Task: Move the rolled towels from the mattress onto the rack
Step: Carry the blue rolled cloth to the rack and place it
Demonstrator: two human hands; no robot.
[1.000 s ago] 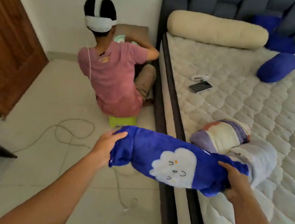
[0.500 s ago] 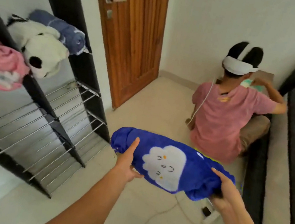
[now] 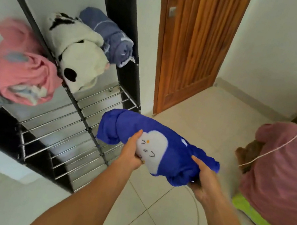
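White walls (image 3: 274, 45), pale tiled floor (image 3: 194, 108) — wooden door (image 3: 193, 46) shut.

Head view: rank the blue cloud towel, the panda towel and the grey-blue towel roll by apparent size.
1. Blue cloud towel, though it is nearest the camera.
2. Panda towel, close behind; order unsure.
3. Grey-blue towel roll, clearly smallest.

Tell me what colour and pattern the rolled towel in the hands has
Bright blue with a white smiling cloud on it; the rolled towel shows only in the head view.

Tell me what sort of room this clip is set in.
Probably a room in a home, perhaps a bedroom or laundry corner: a wooden door with a lever handle, a tiled floor, and an open metal rack holding rolled towels. Both hands carry a blue rolled towel toward it.
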